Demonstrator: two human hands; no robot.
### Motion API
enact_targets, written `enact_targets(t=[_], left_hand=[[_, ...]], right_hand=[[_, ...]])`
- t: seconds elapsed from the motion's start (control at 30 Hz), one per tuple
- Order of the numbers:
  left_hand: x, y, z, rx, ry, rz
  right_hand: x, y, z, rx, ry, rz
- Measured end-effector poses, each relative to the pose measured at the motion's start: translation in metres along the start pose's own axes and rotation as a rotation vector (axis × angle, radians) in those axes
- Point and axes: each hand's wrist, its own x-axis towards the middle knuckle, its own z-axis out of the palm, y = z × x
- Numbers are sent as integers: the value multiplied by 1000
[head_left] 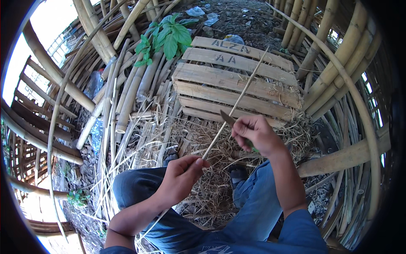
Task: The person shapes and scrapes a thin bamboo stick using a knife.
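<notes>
A thin pale bamboo strip (240, 98) slants from between my knees up over a wooden slatted crate (237, 82). My left hand (181, 175) pinches the strip near its lower part, with the thumb on top. In my right hand (257, 134) is a knife (227, 118), its dark pointed blade toward the upper left. The blade lies at the strip, touching or very close to it; I cannot tell which. The knife's handle is mostly hidden by my fingers, and a bit of green shows below them.
Curly shavings (213, 186) cover the ground between my legs. Bamboo poles (127, 99) are piled at the left beside a leafy green plant (171, 38). A thick bamboo beam (338, 158) crosses at the right. Thin strips (112, 178) lie left of my knee.
</notes>
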Motion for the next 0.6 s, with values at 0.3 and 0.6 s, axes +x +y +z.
enact_targets(t=[0.3,0.6], left_hand=[[12,10,1,-99,-55,-21],[9,3,-2,-53,-231,-58]], right_hand=[[6,20,32,447,231,-157],[17,4,-1,566,363,-211]])
